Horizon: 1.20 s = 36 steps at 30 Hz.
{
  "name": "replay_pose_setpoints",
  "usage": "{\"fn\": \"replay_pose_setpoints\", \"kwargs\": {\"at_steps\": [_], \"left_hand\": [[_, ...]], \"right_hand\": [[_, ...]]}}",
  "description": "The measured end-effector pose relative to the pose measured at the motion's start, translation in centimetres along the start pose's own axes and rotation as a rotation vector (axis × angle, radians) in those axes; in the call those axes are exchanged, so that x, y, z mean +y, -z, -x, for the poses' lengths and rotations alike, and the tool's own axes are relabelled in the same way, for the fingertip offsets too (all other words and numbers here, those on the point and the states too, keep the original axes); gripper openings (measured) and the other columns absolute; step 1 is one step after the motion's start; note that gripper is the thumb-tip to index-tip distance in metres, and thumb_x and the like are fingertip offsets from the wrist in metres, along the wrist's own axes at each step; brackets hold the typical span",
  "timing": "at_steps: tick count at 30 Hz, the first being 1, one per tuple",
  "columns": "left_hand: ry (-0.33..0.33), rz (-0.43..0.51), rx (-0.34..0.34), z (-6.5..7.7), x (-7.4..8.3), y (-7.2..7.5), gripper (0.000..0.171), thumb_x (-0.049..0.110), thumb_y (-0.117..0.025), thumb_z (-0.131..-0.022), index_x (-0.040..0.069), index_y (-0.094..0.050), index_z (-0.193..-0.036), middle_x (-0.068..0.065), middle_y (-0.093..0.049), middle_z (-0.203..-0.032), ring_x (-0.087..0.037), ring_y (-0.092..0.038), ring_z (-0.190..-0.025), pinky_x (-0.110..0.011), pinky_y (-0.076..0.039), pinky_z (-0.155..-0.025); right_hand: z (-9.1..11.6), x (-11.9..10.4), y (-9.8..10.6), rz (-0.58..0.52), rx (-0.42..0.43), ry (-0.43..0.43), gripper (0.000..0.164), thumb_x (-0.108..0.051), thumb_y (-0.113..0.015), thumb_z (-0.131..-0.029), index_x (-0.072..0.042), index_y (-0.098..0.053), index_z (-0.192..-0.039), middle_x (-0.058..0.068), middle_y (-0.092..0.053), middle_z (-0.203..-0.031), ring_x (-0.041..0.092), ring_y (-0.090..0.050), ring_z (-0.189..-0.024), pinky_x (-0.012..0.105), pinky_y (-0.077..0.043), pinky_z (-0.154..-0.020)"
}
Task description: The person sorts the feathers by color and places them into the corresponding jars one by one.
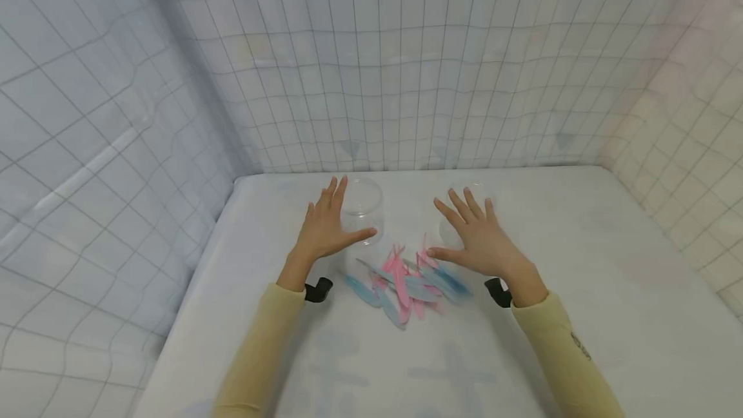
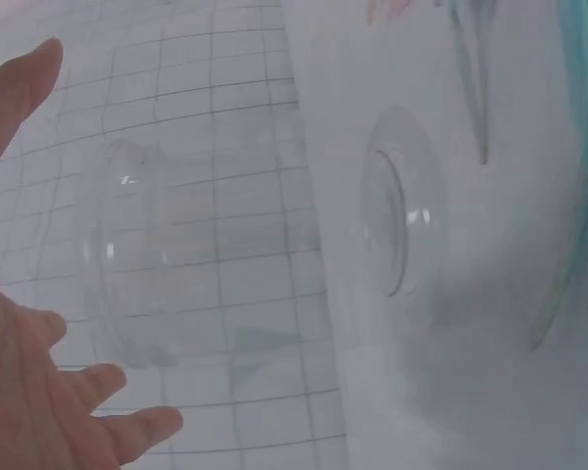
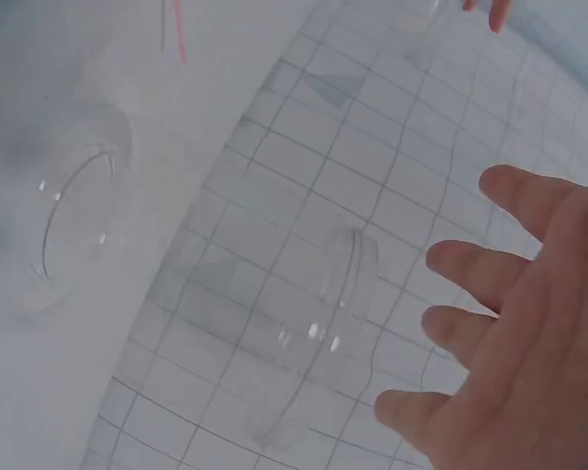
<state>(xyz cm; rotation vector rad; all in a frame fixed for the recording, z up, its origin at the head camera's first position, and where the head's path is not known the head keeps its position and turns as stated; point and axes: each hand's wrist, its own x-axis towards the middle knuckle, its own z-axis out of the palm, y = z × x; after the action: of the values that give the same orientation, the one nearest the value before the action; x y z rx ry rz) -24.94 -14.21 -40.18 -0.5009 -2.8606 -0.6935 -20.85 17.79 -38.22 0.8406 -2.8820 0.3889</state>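
Note:
Both hands hover with fingers spread and hold nothing. My left hand [image 1: 322, 228] is beside a clear jar [image 1: 364, 211], its thumb in front of the jar in the head view. The left wrist view shows that jar [image 2: 206, 255] upright, apart from the fingers. My right hand [image 1: 480, 237] is over a second clear jar [image 1: 448, 229], partly hidden by it; in the right wrist view this jar [image 3: 206, 284] stands clear of the fingers. Between the wrists lies a loose pile of pink feathers [image 1: 400, 279] and blue feathers [image 1: 362, 290].
A white cloth [image 1: 371, 366] covers the table. Behind it hangs a white sheet with a grid pattern [image 1: 406, 82], and similar sheets flank both sides. Black wrist mounts [image 1: 319, 289] show at both wrists.

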Motion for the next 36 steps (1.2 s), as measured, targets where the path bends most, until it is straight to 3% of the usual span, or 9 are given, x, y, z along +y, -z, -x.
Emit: {"fn": "replay_pose_setpoints", "kwargs": {"at_steps": [6,14,21,29,36], "left_hand": [[0.041,0.194,0.136,-0.7,-1.1,-2.0,0.118,0.069,-0.069,-0.068,0.025,0.000,-0.154,-0.008,-0.009,-0.157,-0.039,-0.023,-0.137,-0.061,-0.025,-0.103],[0.110,0.374,0.196,-0.7,-1.8,-3.7,0.121,0.062,-0.076,-0.066,0.028,0.000,-0.153,-0.006,-0.014,-0.156,-0.030,-0.020,-0.139,-0.059,-0.029,-0.102],[0.137,0.432,0.207,-0.8,-2.3,-4.7,0.122,0.059,-0.079,-0.066,0.031,0.002,-0.152,-0.005,-0.014,-0.156,-0.029,-0.021,-0.139,-0.059,-0.028,-0.103],[0.122,0.448,0.208,-1.6,-2.4,-4.4,0.122,0.057,-0.080,-0.066,0.031,0.003,-0.152,-0.010,-0.018,-0.155,-0.029,-0.023,-0.138,-0.057,-0.029,-0.103],[0.126,0.461,0.192,-1.8,-2.5,-4.8,0.123,0.053,-0.081,-0.067,0.034,0.006,-0.151,-0.009,-0.015,-0.156,-0.032,-0.023,-0.138,-0.058,-0.029,-0.102]], "right_hand": [[-0.6,-0.8,-1.1,-0.147,0.070,0.127,0.079,-0.061,-0.055,-0.087,-0.014,-0.035,-0.147,0.013,-0.023,-0.153,0.030,-0.005,-0.143,0.057,-0.004,-0.110],[-1.8,-1.6,-3.7,-0.213,0.114,0.207,0.060,-0.050,-0.063,-0.088,-0.008,-0.057,-0.131,0.015,-0.043,-0.141,0.033,-0.023,-0.138,0.054,-0.021,-0.108],[-3.2,-2.8,-5.2,-0.146,0.083,0.213,0.050,-0.046,-0.064,-0.088,-0.008,-0.065,-0.121,0.013,-0.054,-0.132,0.033,-0.035,-0.132,0.052,-0.027,-0.106],[-4.1,-4.1,-6.1,-0.119,0.045,0.179,0.048,-0.048,-0.064,-0.087,-0.010,-0.068,-0.116,0.011,-0.057,-0.127,0.033,-0.038,-0.130,0.053,-0.028,-0.104],[-4.5,-4.5,-7.1,-0.063,0.052,0.114,0.033,-0.040,-0.067,-0.087,-0.009,-0.072,-0.097,0.007,-0.061,-0.108,0.029,-0.049,-0.113,0.051,-0.039,-0.092]]}}
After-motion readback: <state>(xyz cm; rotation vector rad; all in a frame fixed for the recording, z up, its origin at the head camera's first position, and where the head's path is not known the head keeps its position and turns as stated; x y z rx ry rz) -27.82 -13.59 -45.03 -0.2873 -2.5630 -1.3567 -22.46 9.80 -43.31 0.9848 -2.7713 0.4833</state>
